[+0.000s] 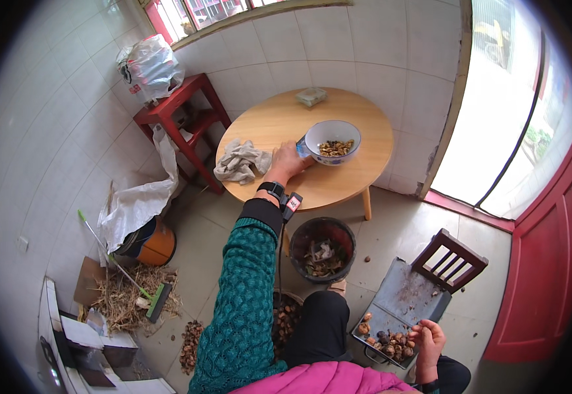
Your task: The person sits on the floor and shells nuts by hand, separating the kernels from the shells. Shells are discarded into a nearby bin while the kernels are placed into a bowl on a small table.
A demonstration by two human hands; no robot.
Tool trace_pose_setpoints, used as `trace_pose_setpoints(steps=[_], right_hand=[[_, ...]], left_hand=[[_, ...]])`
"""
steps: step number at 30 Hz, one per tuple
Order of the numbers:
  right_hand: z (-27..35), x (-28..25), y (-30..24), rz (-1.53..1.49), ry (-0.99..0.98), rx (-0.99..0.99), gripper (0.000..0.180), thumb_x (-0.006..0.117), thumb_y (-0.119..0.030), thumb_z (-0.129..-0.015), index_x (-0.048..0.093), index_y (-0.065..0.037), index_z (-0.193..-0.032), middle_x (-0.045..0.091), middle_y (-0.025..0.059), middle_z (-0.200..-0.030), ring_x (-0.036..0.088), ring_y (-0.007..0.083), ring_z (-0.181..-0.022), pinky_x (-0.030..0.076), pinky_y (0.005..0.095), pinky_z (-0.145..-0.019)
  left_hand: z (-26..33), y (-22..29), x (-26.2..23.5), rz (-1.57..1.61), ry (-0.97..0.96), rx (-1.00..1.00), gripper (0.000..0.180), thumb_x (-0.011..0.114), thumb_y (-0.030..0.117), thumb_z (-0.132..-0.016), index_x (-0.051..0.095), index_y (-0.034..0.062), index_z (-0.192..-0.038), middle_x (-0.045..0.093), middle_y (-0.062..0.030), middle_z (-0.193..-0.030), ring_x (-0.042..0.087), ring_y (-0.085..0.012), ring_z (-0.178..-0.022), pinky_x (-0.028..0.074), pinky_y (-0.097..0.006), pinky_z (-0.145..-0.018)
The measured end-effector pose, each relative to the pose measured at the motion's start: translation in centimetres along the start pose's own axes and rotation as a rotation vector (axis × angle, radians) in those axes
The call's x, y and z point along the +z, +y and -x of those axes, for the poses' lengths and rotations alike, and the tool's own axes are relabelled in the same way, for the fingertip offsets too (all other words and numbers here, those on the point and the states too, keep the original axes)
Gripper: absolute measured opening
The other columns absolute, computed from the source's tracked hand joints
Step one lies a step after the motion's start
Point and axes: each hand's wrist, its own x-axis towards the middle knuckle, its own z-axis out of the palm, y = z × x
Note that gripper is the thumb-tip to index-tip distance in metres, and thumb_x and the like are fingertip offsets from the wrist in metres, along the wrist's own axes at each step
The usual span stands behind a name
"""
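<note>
A white bowl [343, 131] with a blue pattern stands on the round wooden table, with walnut kernels [336, 148] inside. My left hand [290, 161] reaches out to its left side, fingers closed at the wall by a blue patch. Low on the right, my right hand [430, 336] hovers beside several walnuts [394, 344], its fingertips pinched together. Whatever is between those fingertips is too small to make out. The walnuts lie at the near end of a grey metal tray [401, 293] on a small wooden chair [449, 261].
On the round table [259, 190] are a crumpled grey cloth [241, 161] and a small clear box [311, 96]. Below it stands a black bucket [304, 231] of scraps. A basket of walnuts [286, 322] sits by my leg; a green broom [159, 302] lies left over straw.
</note>
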Motion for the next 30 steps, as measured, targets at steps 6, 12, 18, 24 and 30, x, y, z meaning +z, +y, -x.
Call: trace_pose_setpoints(steps=[6, 12, 18, 24, 30], right_hand=[[-0.3, -0.3, -0.4, 0.029, -0.021, -0.031, 0.018, 0.048, -0.004, -0.099, 0.061, 0.002, -0.109, 0.069, 0.0123, -0.087, 0.067, 0.0176, -0.066, 0.055, 0.0281, -0.059], [-2.6, -4.3, -0.2, 0.388, -0.191, -0.218, 0.018, 0.047, -0.004, -0.101, 0.063, 0.003, -0.099, 0.064, 0.0060, -0.076, 0.061, 0.0119, -0.061, 0.048, 0.0259, -0.054], [-5.9, -7.6, 2.9, 0.555, -0.071, -0.125, 0.019, 0.058, -0.005, -0.093, 0.067, 0.004, -0.106, 0.072, 0.0125, -0.085, 0.070, 0.0196, -0.075, 0.056, 0.0322, -0.070], [-4.7, -6.5, 4.0, 0.985, -0.146, -0.439, 0.016, 0.065, -0.006, -0.083, 0.070, -0.004, -0.098, 0.070, 0.0185, -0.093, 0.068, 0.0383, -0.088, 0.056, 0.0446, -0.079], [-6.0, -2.8, 4.6, 1.361, -0.543, -0.332, 0.018, 0.070, -0.013, -0.079, 0.069, -0.003, -0.093, 0.068, 0.0172, -0.091, 0.066, 0.0378, -0.088, 0.055, 0.0453, -0.080]], left_hand=[[0.1, -0.6, -0.8, 0.131, -0.240, -0.082, 0.098, 0.078, 0.061, -0.069, 0.049, -0.0061, -0.135, 0.051, -0.0330, -0.135, 0.047, -0.0464, -0.130, 0.036, -0.047, -0.111], [8.6, 4.0, -4.8, 0.374, 0.416, -0.047, 0.044, 0.069, 0.018, -0.091, 0.057, -0.0107, -0.123, 0.065, -0.0247, -0.118, 0.064, -0.0326, -0.109, 0.050, -0.040, -0.096], [22.8, 21.9, -1.0, 1.059, -0.127, 0.120, 0.010, 0.065, 0.004, -0.095, 0.069, 0.0018, -0.104, 0.072, -0.0052, -0.096, 0.065, -0.0083, -0.087, 0.052, -0.024, -0.079], [30.3, 30.4, 8.9, 1.252, -0.875, 0.035, 0.011, 0.063, 0.005, -0.096, 0.069, -0.0027, -0.099, 0.073, -0.0081, -0.088, 0.070, -0.0130, -0.082, 0.057, -0.027, -0.077], [32.1, 28.3, 15.5, 1.219, -1.053, -0.134, 0.013, 0.061, 0.008, -0.096, 0.068, -0.0021, -0.102, 0.073, -0.0106, -0.087, 0.071, -0.0149, -0.079, 0.057, -0.027, -0.071]])
